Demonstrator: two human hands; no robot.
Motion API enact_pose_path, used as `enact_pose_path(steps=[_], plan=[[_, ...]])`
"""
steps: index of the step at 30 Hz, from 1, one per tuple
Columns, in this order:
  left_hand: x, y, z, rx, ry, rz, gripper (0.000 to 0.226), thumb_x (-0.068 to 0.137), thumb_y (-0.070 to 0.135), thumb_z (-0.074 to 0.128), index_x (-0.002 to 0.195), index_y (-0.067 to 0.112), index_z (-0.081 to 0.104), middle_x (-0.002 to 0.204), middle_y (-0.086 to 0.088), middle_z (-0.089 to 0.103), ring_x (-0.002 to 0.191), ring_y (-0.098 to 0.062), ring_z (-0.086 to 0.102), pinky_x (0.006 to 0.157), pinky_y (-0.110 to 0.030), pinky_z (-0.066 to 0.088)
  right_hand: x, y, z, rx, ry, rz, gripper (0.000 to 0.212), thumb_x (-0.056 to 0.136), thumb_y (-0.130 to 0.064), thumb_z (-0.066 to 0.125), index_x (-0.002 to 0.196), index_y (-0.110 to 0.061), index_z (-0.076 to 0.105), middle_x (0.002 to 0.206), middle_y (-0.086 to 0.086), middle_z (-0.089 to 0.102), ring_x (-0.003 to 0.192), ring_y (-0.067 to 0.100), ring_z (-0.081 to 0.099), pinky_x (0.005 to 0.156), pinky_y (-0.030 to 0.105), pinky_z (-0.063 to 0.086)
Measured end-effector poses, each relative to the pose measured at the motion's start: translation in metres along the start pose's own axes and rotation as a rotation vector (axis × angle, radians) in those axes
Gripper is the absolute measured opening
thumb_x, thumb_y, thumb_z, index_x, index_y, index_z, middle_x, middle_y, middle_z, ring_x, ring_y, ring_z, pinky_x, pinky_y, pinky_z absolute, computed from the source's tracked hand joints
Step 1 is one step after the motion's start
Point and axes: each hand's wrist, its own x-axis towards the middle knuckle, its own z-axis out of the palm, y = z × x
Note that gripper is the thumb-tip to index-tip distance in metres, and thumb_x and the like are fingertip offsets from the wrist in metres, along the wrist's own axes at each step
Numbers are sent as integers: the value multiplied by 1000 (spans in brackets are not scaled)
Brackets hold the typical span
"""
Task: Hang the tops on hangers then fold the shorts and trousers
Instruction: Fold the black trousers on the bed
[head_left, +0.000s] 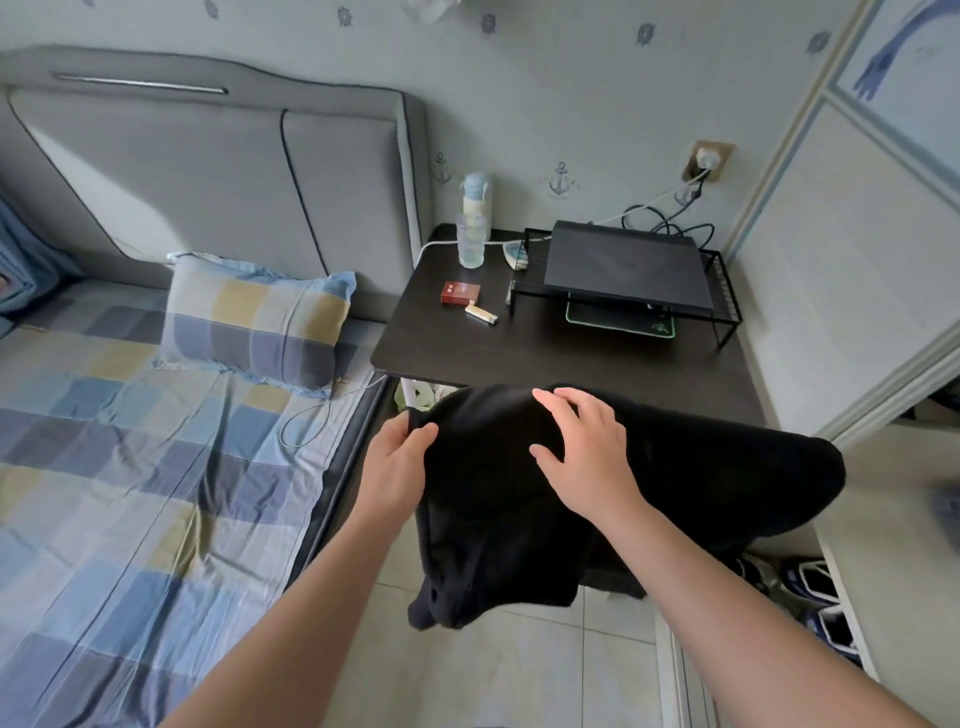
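A black garment (675, 478) lies draped over the near edge of the dark table (561, 358), part of it hanging down toward the floor. My left hand (397, 457) pinches the garment's left edge between thumb and fingers. My right hand (582, 441) rests flat on top of the cloth with fingers spread. I cannot tell whether the garment is a top, shorts or trousers. No hanger is in view.
On the table stand a wire rack with a closed laptop (623, 265), a glass and bottle (472, 228), a red box (460, 292) and a lighter. The bed (130, 467) with a checked pillow (254, 322) is on the left. Shoes (815, 587) lie at the lower right.
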Motion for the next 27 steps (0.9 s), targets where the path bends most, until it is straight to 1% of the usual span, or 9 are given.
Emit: enact_pose_path(steps=[4,7,9,11,15,19,22,24,27], plan=[[-5,37,-11,-71,-113,96,21,87,27,55,94,23,75,98,-6,75,99,-23,71,83,-34,55,22,-16,-5,-94,-57,-44,65,93,-40,65,150,-37,34,157,-5,30,148,20,21,119,45,18],[-6,67,-19,-149,-150,178,20,86,23,55,92,15,72,96,-13,72,95,-28,69,82,-36,55,39,-33,-20,-45,-79,-93,45,96,-41,61,139,-38,49,140,-14,50,136,12,39,119,43,18],[-5,91,-22,-180,-157,225,18,88,21,54,89,15,71,92,-11,69,91,-25,66,79,-35,54,47,-44,-36,30,-58,-138,26,97,-37,60,123,-34,63,117,-15,63,114,9,56,113,41,31],[-4,118,-23,-195,-164,270,21,90,17,52,86,20,72,88,-5,70,88,-19,68,74,-28,54,52,-54,-56,78,-13,-172,17,99,-36,58,110,-26,69,96,-12,68,92,10,63,90,33,49],[-2,173,-20,-229,-156,328,32,94,17,52,77,32,75,82,5,73,82,-10,71,71,-25,53,63,-74,-100,111,70,-186,26,102,-39,52,85,-21,61,74,-9,61,70,11,59,64,37,49],[3,235,-21,-334,-73,314,35,93,18,56,67,32,73,75,4,73,91,-24,69,85,-48,55,75,-102,-146,169,168,-244,34,101,-41,52,71,-25,52,62,-7,55,59,9,55,56,33,42],[3,291,-33,-427,-22,306,13,88,23,60,84,21,73,89,-8,74,99,-35,69,91,-53,54,86,-140,-181,233,254,-316,37,99,-42,56,67,-26,50,56,-7,50,53,12,50,54,31,40],[0,329,-47,-463,7,299,22,84,28,64,102,17,69,102,-12,73,100,-37,69,91,-53,55,93,-171,-202,275,314,-387,38,98,-42,58,65,-26,48,54,-5,46,51,14,47,52,28,36],[-4,385,-79,-495,30,338,22,83,26,65,102,15,69,93,-8,74,91,-31,70,77,-42,58,101,-224,-228,336,315,-510,33,96,-44,59,71,-24,55,60,2,53,54,21,51,51,29,39]])
